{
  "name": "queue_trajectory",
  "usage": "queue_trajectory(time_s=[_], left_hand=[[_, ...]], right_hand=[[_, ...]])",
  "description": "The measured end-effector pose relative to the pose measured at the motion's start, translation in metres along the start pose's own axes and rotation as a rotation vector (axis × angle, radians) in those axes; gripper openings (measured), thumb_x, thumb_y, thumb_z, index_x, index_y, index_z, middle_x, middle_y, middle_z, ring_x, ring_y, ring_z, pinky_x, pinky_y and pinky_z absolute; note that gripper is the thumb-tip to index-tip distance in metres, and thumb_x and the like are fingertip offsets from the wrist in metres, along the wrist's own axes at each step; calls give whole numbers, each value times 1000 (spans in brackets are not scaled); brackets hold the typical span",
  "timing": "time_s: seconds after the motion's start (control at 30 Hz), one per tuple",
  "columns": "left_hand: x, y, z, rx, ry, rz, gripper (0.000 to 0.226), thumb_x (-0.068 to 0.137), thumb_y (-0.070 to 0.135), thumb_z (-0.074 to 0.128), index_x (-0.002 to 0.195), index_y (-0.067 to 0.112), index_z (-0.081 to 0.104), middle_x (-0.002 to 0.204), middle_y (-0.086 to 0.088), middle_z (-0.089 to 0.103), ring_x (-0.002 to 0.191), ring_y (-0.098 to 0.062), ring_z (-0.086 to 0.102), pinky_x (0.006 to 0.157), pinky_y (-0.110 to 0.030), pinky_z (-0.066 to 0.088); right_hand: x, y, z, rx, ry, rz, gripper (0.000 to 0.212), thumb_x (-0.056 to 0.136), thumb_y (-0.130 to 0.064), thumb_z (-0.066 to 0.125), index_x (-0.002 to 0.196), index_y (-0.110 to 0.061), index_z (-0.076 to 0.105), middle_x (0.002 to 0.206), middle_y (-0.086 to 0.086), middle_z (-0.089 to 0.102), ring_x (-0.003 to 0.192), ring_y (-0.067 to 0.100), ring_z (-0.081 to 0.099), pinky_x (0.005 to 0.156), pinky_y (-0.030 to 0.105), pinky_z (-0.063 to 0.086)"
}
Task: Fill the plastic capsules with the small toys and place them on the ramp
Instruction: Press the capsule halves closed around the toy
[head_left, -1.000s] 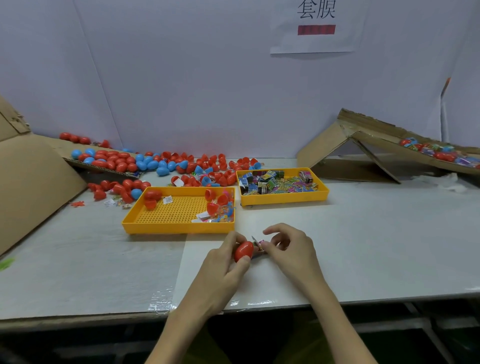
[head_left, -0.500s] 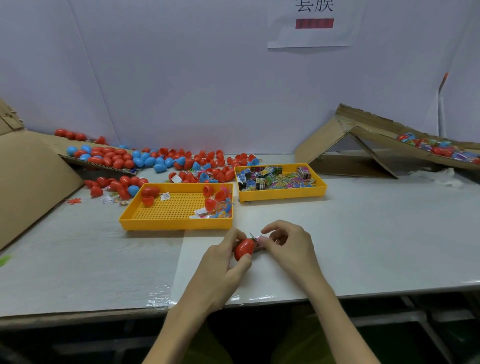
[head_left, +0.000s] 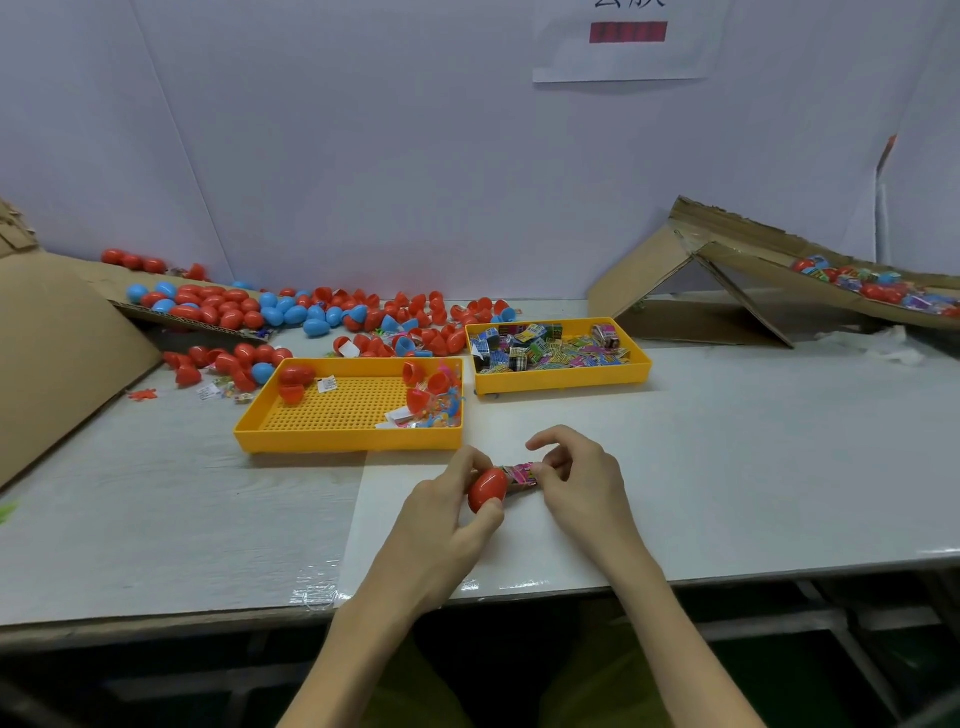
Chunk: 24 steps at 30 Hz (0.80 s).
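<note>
Red capsule (head_left: 487, 489) gripped left hand (head_left: 447, 514); right hand (head_left: 576, 480) apparently pinching toy packet (head_left: 521, 474).

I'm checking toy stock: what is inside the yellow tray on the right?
Small colourful packets lie heaped across the right yellow tray. They cover its floor, so anything beneath the top layer cannot be seen.

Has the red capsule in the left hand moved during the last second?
No. The red capsule stays just in front of the yellow grid tray's near right corner.
</note>
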<state>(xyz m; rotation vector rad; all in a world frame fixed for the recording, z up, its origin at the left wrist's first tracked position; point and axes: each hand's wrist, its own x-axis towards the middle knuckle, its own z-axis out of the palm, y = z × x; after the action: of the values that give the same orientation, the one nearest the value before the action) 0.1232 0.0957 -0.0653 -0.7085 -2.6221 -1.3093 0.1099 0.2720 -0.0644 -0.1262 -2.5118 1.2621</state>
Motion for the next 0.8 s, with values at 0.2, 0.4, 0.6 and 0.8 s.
queue_trajectory(time_s=[0.2,0.4,0.6,0.8], left_hand=[[0,-1,1,15,-7,-13,16,84,48,45,99,42,42,83,7,60,80,-7,53,65,-19,39],[-1,-1,0,33,-13,-15,19,84,49,44,102,41,42,87,6,62,84,-4,53,67,-18,41],[-3,-1,-3,-16,-3,-12,25,81,58,40,100,42,44,87,4,64,80,-10,54,67,-23,41],[-11,3,-3,-13,36,8,27,85,60,41,110,50,40,107,22,64,102,3,56,80,-12,44]], right_hand=[[1,3,1,-27,61,6,26,91,1,58,102,-19,71,73,-4,59,70,7,55,60,8,39],[2,7,1,-41,199,60,29,98,-4,52,121,-11,70,114,8,67,106,20,61,89,20,42],[-3,1,-5,92,333,-17,26,98,-1,53,107,-13,74,102,5,67,83,2,58,72,0,40],[-8,-3,-7,181,334,-162,23,96,-3,59,107,-18,72,98,-6,68,91,-4,60,75,4,44]])
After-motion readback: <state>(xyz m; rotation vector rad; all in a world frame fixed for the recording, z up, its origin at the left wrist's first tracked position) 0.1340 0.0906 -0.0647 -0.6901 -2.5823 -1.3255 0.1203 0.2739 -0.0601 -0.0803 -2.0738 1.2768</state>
